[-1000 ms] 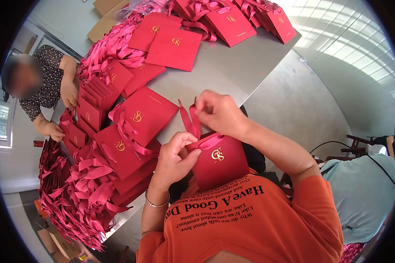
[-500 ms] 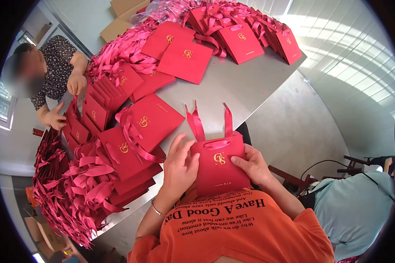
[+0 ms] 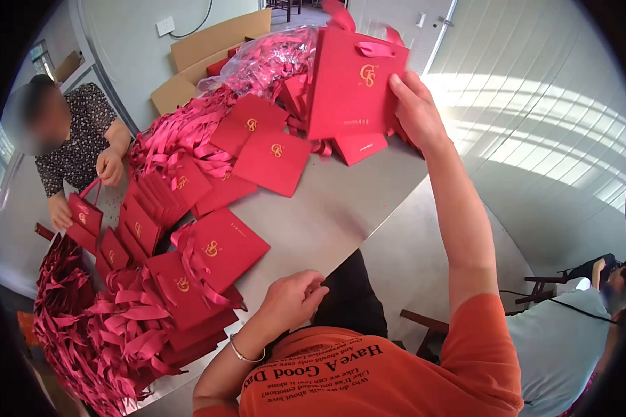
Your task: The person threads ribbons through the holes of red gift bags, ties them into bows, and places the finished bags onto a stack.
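The raised gift bag (image 3: 348, 104) is showing smooth, mostly matt red paper, its gold logo (image 3: 368, 75) looking metallic. Satiny cloth ribbons (image 3: 181, 135) are shining softly; clear plastic wrapping (image 3: 289, 52) is gleaming, crinkled. The tabletop (image 3: 313, 191) is appearing as smooth grey metal, the bracelet (image 3: 243, 356) as glossy metal, the box (image 3: 222, 35) as matt cardboard.

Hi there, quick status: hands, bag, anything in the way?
Right hand gripping red bag, raised over table's far end. Left hand empty, near the table's edge. More bags on the table behind the raised one, partly hidden.
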Demonstrator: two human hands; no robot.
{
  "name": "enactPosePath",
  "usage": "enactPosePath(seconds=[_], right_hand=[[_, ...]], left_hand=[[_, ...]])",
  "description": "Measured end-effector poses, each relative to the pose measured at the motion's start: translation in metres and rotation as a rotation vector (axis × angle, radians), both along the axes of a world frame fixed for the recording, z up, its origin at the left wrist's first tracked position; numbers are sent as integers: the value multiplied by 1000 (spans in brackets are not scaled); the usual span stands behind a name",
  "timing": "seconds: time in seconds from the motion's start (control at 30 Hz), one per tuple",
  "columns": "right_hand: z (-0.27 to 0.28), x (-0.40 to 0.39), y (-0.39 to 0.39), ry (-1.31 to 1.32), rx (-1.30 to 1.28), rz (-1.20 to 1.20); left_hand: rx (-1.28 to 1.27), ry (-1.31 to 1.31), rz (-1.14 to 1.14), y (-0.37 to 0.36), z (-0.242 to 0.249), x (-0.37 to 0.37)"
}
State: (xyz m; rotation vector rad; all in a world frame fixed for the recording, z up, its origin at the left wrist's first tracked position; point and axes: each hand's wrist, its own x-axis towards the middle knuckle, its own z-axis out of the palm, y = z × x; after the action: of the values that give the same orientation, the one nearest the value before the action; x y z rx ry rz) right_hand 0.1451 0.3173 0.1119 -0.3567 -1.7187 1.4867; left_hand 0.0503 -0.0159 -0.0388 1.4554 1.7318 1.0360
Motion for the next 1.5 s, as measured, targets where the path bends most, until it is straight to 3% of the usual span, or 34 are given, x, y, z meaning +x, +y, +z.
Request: enactPosePath(seconds=[0.07,0.1,0.13,0.23,0.27,0.3,0.37,0.5,0.63,0.73,1.0,1.47,1.5], right_hand=[[-33,-15,68,-126,-16,-59],[-43,-12,68,-251,60,-203],[-94,-19,108,-203,2,-357],[-156,-2,133,-529,262,-438],[-173,0,140,-519,308,-487],[-172,3,131,-524,317,-487],[-170,5,109,-530,532,-820],[-185,14,50,-377,719,-932],[-172,25,-47,-1078,748,-881],[-181,14,-24,-1063,607,-848],[-187,-40,66,-952,621,-792],[-175,-33,13,-872,829,-887],[-170,-43,4,-683,950,-788]], left_hand=[[82,89,-30,30,-9,-5],[107,94,-23,37,-12,-9],[113,89,12,40,-17,-13],[155,13,81,41,-29,-16],[180,48,67,39,-27,-16],[202,79,56,37,-26,-15],[200,95,59,37,-26,-12],[217,116,60,36,-30,-13],[226,145,76,36,-33,-10],[232,158,81,36,-32,-9],[241,194,73,36,-34,-10],[253,150,72,35,-34,-11],[255,156,74,36,-36,-11]])
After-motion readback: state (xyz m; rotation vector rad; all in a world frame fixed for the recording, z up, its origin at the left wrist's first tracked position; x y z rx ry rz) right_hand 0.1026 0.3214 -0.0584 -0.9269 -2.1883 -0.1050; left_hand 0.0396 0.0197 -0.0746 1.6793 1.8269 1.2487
